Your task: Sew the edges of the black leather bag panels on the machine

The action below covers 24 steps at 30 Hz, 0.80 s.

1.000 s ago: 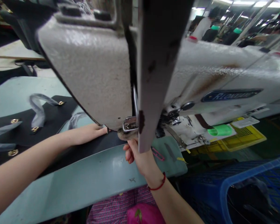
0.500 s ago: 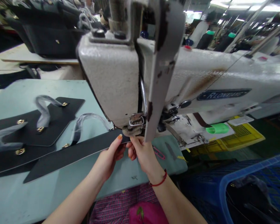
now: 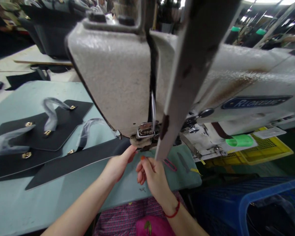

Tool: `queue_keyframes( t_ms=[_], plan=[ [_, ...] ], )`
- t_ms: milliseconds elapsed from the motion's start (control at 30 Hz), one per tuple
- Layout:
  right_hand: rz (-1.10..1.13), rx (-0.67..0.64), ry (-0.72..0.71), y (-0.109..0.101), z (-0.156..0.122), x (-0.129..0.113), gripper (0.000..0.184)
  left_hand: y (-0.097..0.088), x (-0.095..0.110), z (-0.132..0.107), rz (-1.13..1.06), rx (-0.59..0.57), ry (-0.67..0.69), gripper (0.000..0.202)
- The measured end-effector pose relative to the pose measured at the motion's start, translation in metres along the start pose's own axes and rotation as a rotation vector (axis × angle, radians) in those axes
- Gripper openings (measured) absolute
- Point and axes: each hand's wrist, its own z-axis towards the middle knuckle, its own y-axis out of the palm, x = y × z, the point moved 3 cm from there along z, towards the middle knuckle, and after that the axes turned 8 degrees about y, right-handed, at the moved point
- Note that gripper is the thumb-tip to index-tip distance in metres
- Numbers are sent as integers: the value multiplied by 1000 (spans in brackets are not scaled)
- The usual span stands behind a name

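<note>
My left hand (image 3: 120, 164) pinches the near edge of a long black leather-like panel (image 3: 73, 165), thumb on top, close to the presser foot. The panel's right end runs under the needle area of a white sewing machine (image 3: 110, 78), where the machine head hides it. My right hand (image 3: 152, 173), with a red cord on the wrist, is just right of my left hand and apart from the panel. Its fingers are curled in toward the thumb, and I cannot make out anything in them. A grey metal bar (image 3: 177, 108) slants down just above it.
More black panels (image 3: 66, 131) with wrapped handles (image 3: 50, 114) lie left on the pale green table (image 3: 51, 209). A pink-handled tool (image 3: 170, 165) and a grey blade-like piece (image 3: 183, 162) lie right. A blue basket (image 3: 243, 203) and a yellow crate (image 3: 270, 150) stand beyond the table.
My right hand has drawn back from the panel's edge, toward me and slightly right. My left hand stays on the panel, and the view has shifted closer to the machine.
</note>
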Motion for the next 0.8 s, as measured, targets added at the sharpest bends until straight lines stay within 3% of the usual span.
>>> queue_keyframes(
  t_ms=[267, 400, 800],
  plan=[
    [-41, -58, 111, 2, -11, 39, 58, 5, 4, 11, -59, -110, -17, 43],
    [-52, -75, 104, 3, -13, 41, 58, 6, 3, 15, -128, -163, 2, 38],
    [-54, -125, 133, 8, -20, 39, 59, 15, 9, 16, -208, -123, 26, 40]
  ],
)
